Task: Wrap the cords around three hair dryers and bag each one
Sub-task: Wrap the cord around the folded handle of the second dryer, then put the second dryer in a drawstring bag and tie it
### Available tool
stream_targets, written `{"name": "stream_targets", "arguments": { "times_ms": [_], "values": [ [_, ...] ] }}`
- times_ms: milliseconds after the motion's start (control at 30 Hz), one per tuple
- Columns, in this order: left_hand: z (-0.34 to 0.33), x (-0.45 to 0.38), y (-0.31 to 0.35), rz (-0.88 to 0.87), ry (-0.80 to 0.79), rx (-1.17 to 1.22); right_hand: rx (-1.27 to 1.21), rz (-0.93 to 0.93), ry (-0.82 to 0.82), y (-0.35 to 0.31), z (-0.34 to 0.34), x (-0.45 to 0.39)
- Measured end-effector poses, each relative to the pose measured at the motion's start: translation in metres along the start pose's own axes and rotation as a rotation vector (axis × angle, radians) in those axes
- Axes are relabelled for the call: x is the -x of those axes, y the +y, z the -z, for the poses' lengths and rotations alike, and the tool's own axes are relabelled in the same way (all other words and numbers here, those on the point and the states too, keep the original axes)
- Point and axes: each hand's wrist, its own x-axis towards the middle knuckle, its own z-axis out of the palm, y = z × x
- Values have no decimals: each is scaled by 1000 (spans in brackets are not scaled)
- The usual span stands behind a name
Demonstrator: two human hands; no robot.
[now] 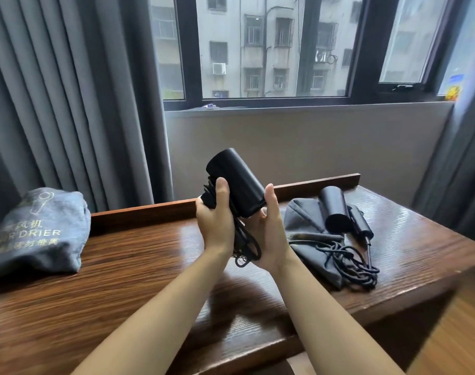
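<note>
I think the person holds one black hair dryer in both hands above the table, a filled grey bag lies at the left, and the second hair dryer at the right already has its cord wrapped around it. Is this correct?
Not quite. In the head view the second hair dryer at the right has its cord lying loose on the empty grey bag, not wrapped. The rest holds: left hand and right hand hold the black hair dryer, and the filled grey bag lies at the left.

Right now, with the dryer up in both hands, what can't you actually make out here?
- Held hair dryer, head view: its handle and wrapped cord sit behind the left hand and right hand.
- Filled grey bag at left: contents covered by fabric, lower print blurred.
- Empty grey bag: partly covered by the second hair dryer and its loose cord.
- Third dryer: not visible.
</note>
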Motion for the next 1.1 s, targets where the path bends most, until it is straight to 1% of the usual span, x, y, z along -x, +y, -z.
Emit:
{"name": "stream_targets", "arguments": {
  "times_ms": [133, 233, 300, 367, 433, 467, 500, 533, 567, 600, 667, 700, 767, 833, 933, 1033, 1100],
  "values": [
    [-5, -2, -13, 27, -37, -68, 1, 22, 52, -1, 12, 5],
    [-1, -5, -11, -12, -123, -130, -19, 19, 47, -1, 12, 4],
    [5, -10, -10, -59, -206, -220, -62, 7, 17, -1, 12, 4],
    [14, -21, -9, -87, -326, -327, -100, 7, -13, -1, 12, 3],
    [27, -35, -7, -60, -470, -358, -141, 16, -54, -1, 13, 3],
    [33, -39, -8, -10, -471, -339, -167, 20, -68, -1, 14, 3],
    [39, -44, -10, 35, -420, -354, -193, 23, -73, 0, 15, 2],
    [44, -48, -14, 46, -346, -445, -217, 25, -76, 0, 17, 1],
    [49, -54, -20, 21, -289, -606, -241, 24, -85, 0, 19, 1],
    [53, -56, -25, 13, -281, -801, -268, 22, -99, -1, 19, 1],
    [53, -58, -38, 56, -387, -1136, -328, 18, -142, -2, 20, 1],
    [50, -56, -43, 68, -428, -1241, -348, 20, -157, -2, 20, 2],
    [42, -53, -49, 66, -414, -1345, -358, 31, -166, -2, 21, 2],
    [37, -51, -52, 42, -346, -1333, -359, 44, -167, -2, 22, 3],
    [39, -51, -53, -53, -272, -1187, -348, 64, -130, -4, 24, 4],
    [45, -53, -42, -120, -301, -1044, -295, 113, -91, -6, 26, 3],
    [51, -57, -22, -185, -294, -958, -250, 143, -81, -10, 26, 3]
  ]
}}
